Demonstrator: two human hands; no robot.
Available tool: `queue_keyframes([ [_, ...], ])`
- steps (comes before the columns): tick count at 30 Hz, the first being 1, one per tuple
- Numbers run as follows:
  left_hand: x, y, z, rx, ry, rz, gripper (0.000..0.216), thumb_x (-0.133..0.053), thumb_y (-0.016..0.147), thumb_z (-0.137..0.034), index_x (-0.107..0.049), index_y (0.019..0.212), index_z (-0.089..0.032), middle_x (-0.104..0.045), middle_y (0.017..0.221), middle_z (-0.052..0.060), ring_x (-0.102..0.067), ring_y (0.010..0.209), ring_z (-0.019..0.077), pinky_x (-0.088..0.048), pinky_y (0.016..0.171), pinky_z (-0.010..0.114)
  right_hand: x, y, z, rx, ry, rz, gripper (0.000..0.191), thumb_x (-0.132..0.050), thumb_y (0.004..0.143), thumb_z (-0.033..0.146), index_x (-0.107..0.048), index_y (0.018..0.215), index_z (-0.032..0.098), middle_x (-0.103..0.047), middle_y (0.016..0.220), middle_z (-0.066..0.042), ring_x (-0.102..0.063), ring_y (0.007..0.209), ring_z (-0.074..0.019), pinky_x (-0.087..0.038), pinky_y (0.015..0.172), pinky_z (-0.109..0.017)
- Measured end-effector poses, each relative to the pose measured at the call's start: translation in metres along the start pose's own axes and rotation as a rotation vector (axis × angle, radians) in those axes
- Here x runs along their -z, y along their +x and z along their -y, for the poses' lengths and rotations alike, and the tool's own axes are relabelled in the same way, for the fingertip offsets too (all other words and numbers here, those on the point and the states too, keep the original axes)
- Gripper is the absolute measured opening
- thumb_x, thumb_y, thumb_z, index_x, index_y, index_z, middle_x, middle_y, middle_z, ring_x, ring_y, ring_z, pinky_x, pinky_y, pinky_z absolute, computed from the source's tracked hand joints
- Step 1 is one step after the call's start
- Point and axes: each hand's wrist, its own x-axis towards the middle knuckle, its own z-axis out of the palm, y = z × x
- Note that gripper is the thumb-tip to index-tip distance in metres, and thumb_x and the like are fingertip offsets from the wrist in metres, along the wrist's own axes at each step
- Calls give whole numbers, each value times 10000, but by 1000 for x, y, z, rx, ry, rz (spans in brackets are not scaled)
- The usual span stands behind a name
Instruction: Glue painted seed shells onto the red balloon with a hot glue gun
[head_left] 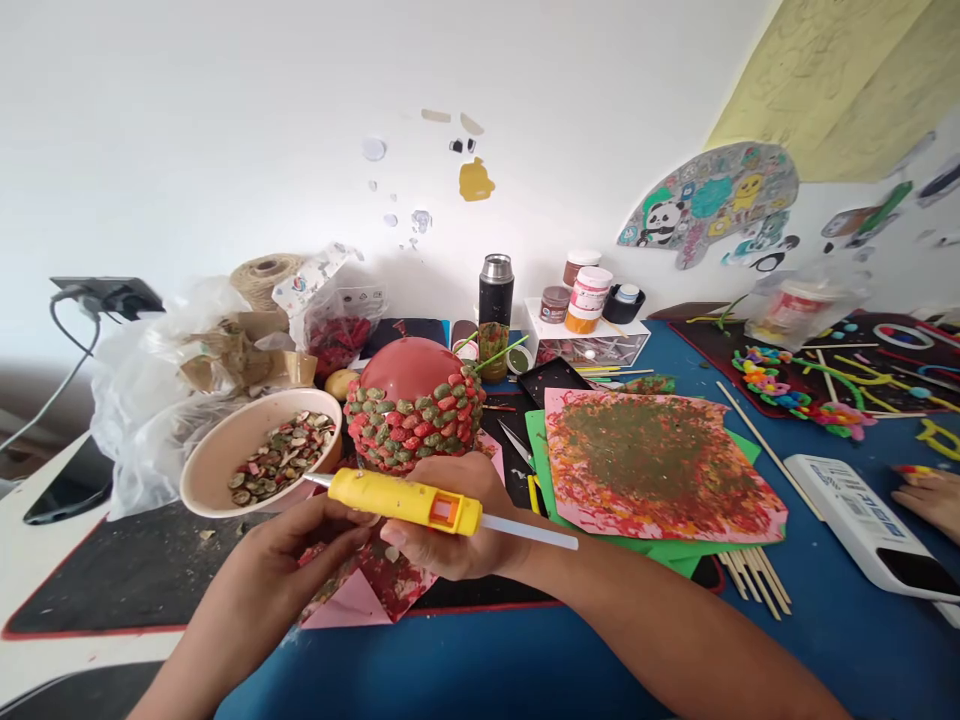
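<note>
My right hand [457,520] is wrapped round a yellow glue gun [405,500] that lies sideways, its metal tip pointing left and a clear glue stick poking out to the right. My left hand [300,550] has its fingers pinched close under the gun's tip; what they hold is too small to make out. Just behind stands a red balloon [409,368], its lower half covered with red and green painted shells. A beige bowl [225,450] of the same shells sits to the left of it.
A paint-splattered pink sheet [660,465] lies on green paper at centre right, wooden sticks [757,580] beside it. A black flask [496,300], paint jars [589,295] and plastic bags [150,380] line the back. Another person's hand [930,495] rests at the far right near a white device [862,520].
</note>
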Motion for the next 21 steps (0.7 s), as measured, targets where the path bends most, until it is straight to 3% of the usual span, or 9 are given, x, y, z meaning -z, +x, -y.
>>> queue_keyframes([
  [3, 0, -5, -5, 109, -221, -60, 571, -1145, 761, -804, -996, 961, -290, -959, 959, 108, -918, 866, 326, -786, 796, 363, 1, 1, 2, -35, 30, -20, 437, -770, 1296, 539, -739, 963, 258, -769, 813, -2, -717, 631, -174, -602, 621, -300],
  [7, -3, -8, -8, 119, -332, -91, 527, -1208, 763, -677, -935, 922, -256, -916, 942, 81, -896, 864, 282, -770, 768, 324, 3, 3, 4, -43, 155, -113, 455, -678, 1350, 512, -778, 1001, 237, -784, 839, -10, -728, 642, -169, -652, 693, -296],
  [9, -8, -10, -13, 111, -362, -81, 543, -1209, 775, -677, -915, 941, -252, -905, 925, 72, -886, 841, 268, -760, 748, 311, 4, 3, 4, -88, 197, -111, 443, -692, 1350, 518, -800, 1030, 231, -795, 860, -9, -745, 658, -161, -661, 716, -279],
  [12, -19, -12, -23, 125, -403, -173, 576, -1205, 781, -709, -900, 993, -269, -912, 951, 55, -891, 863, 260, -761, 776, 301, 5, 3, 3, -158, 212, -73, 409, -771, 1316, 532, -808, 1041, 232, -797, 865, -4, -767, 687, -165, -669, 725, -273],
  [17, -28, -7, -24, 105, -402, -112, 569, -1211, 769, -681, -901, 998, -262, -950, 998, 94, -937, 891, 318, -816, 814, 370, 3, 5, 0, -217, 169, -45, 438, -872, 1251, 549, -750, 962, 243, -749, 838, 8, -716, 660, -172, -625, 651, -297],
  [21, -33, -6, -15, 74, -403, -208, 581, -1214, 736, -676, -905, 1026, -277, -959, 1050, 100, -958, 978, 362, -834, 861, 401, -1, 5, 1, -292, 108, -26, 474, -897, 1238, 553, -712, 935, 240, -734, 825, 19, -733, 679, -166, -616, 644, -279],
])
